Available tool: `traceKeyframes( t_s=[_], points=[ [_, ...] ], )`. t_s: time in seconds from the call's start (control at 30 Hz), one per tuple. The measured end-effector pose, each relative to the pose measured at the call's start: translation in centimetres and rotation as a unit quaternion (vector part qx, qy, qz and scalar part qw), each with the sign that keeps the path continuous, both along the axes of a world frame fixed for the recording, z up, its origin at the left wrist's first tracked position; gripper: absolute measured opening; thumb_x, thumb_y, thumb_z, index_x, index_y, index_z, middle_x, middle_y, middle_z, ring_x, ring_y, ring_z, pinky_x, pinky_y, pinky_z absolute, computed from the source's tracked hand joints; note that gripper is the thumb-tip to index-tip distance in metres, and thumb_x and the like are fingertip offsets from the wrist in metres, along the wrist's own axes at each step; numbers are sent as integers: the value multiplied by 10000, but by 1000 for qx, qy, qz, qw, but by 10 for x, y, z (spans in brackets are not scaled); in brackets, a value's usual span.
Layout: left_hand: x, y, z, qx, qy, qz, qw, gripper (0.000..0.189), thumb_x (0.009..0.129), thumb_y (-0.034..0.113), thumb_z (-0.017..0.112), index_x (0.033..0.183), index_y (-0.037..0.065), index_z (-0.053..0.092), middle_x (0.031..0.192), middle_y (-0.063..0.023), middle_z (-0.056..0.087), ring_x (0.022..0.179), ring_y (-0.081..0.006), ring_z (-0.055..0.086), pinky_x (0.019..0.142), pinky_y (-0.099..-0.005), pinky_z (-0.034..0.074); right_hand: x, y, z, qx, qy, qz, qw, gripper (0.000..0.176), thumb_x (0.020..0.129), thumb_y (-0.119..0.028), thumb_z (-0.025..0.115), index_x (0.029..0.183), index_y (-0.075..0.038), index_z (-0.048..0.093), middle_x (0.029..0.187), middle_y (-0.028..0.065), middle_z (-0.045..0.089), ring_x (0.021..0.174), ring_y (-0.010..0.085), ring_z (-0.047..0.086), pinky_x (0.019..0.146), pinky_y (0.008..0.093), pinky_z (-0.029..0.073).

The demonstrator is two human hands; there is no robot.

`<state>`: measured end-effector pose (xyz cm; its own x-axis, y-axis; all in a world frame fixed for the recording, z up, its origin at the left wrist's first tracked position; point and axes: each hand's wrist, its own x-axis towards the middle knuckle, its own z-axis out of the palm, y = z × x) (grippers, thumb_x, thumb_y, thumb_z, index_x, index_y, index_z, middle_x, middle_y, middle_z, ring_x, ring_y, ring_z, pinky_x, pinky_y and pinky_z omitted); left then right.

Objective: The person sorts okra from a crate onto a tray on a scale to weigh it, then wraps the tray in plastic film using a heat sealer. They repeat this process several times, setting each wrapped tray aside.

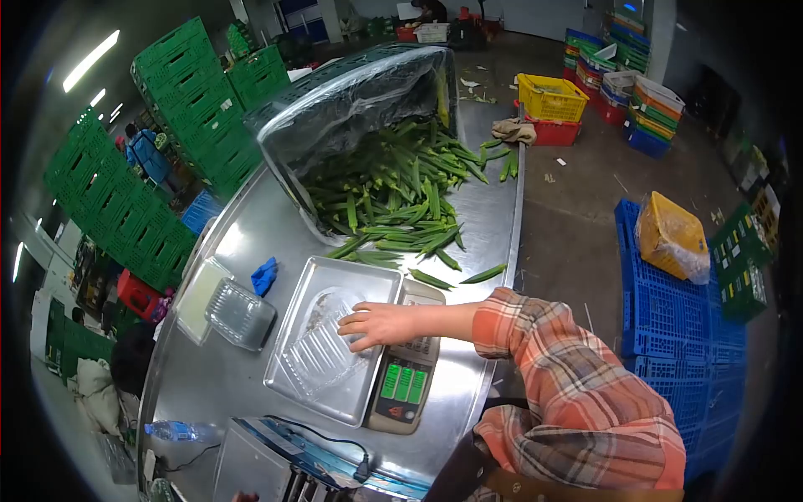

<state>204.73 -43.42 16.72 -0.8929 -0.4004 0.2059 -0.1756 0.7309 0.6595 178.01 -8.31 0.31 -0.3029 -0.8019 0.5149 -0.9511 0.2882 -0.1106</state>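
My right hand (378,325) reaches in from the right in a plaid sleeve. Its fingers are spread over a clear plastic tray (322,360) and touch its near-right side. That tray lies in the metal pan (280,368) of a scale (406,393) with green lit displays. Only a sliver of my left hand (245,497) shows at the bottom edge, beside a grey-topped machine (251,464); its fingers are mostly hidden. Beyond the pan, green okra pods (401,184) spill from a plastic-lined crate (288,125) tipped on its side. Stacked clear trays (241,314) stand left of the pan.
On the metal table (209,376) are a blue crumpled item (264,276), a water bottle (180,431) and a black cable (335,432). Green crates (188,92) rise at left. Blue pallets (661,309), a yellow crate (552,99) and a distant person (149,155) are around.
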Motion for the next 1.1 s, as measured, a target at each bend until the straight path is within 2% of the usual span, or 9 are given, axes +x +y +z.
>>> traceKeyframes(
  t_s=[0.1, 0.2, 0.33, 0.47, 0.67, 0.8, 0.9, 0.97, 1.1],
  points=[
    [-23, 22, -18, -11, -19, -145, 989, 247, 934, 50, 498, 1148, -57, 560, 1042, -145, 635, 967, -203, 595, 850, -320, 480, 1, 50, -30, -64, -51, -130, 988, 278, 804, -82, 564, 1081, -98, 584, 1199, 170, 546, 1135, 331, 506, 928, 456, 407],
    [-35, 75, -35, 298, -119, -74, 944, 232, 933, 54, 501, 1128, -53, 568, 999, -121, 641, 912, -157, 602, 819, -288, 473, -9, 134, -43, -80, -237, -321, 914, 284, 793, -44, 571, 1076, -61, 581, 1071, 169, 568, 1013, 346, 526, 888, 406, 430],
    [-75, 173, -62, 254, -226, -118, 933, 213, 932, 78, 510, 1097, -23, 597, 931, -96, 661, 843, -139, 605, 757, -257, 466, -86, 223, -62, -82, -185, -371, 906, 203, 815, -86, 505, 988, -15, 584, 952, 191, 574, 892, 362, 543, 797, 443, 438],
    [-107, 270, -108, 475, -208, -118, 847, 212, 947, 70, 480, 1097, -53, 568, 968, -117, 643, 881, -174, 611, 799, -286, 487, -184, 208, -78, -32, -144, -341, 928, 93, 785, -87, 556, 794, -31, 630, 822, 130, 592, 793, 321, 594, 684, 418, 486],
    [-148, 353, -126, 413, -331, -162, 833, 379, 942, 256, 526, 1209, -14, 530, 1162, -111, 593, 1032, -205, 576, 895, -318, 456, -255, 142, -99, 210, -244, -336, 885, 140, 724, -94, 566, 771, -51, 691, 865, 165, 669, 803, 315, 660, 697, 404, 531],
    [-204, 375, -122, 277, -277, -186, 901, 264, 919, 143, 551, 1122, -24, 577, 1041, -102, 639, 896, -148, 607, 828, -279, 473, -261, 144, -93, 199, -264, -304, 894, 146, 737, -148, 589, 791, -42, 674, 840, 167, 665, 792, 321, 651, 686, 407, 517],
    [-264, 395, -130, 275, -191, -159, 929, 303, 914, 123, 544, 1162, -50, 521, 1046, -145, 617, 900, -149, 592, 819, -277, 472, -251, 191, -62, -126, -271, -307, 904, 226, 782, -250, 599, 787, -25, 625, 808, 183, 646, 741, 363, 619, 657, 420, 486],
    [-294, 408, -153, 369, -162, -134, 905, 425, 904, 145, 560, 1252, -63, 432, 1128, -191, 561, 1010, -207, 561, 877, -296, 446, -237, 259, -26, -168, -354, -340, 855, 338, 829, -351, 569, 781, -16, 577, 785, 195, 627, 710, 399, 584, 649, 444, 455],
    [-321, 451, -200, 323, -175, -44, 929, 553, 894, 197, 572, 1305, -97, 347, 1197, -219, 497, 1090, -258, 507, 937, -326, 404, -199, 344, -58, 11, -386, -461, 799, 532, 878, -479, 498, 844, 42, 599, 801, 256, 622, 770, 417, 598, 707, 466, 457]
  ],
)
